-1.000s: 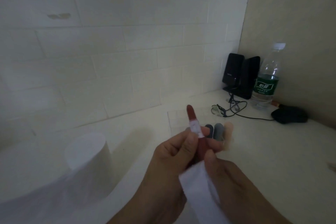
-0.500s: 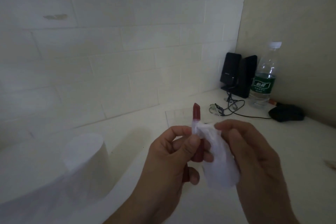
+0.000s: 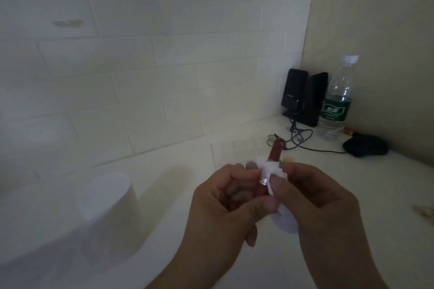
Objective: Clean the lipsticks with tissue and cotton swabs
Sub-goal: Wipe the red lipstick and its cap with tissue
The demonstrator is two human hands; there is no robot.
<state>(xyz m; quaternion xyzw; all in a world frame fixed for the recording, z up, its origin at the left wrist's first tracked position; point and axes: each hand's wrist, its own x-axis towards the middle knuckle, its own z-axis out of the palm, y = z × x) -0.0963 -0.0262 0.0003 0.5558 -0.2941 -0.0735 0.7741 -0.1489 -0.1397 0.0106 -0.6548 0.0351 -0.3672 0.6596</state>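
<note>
Head view. My left hand point(image 3: 225, 204) curls round the lower case of the lipstick point(image 3: 270, 166), held above the bench point(image 3: 352, 185). My right hand point(image 3: 324, 199) pinches a tissue point(image 3: 272, 169) wrapped round the tube's collar, thumb and forefinger closed on it. The lipstick's long axis stands near upright, tilted slightly right, red tip uppermost. A tissue roll point(image 3: 108, 209) stands at left; a water bottle point(image 3: 338, 98), partly filled, stands in the far corner.

Green label point(image 3: 336, 110) with unreadable white characters on the water bottle point(image 3: 339, 96).
</note>
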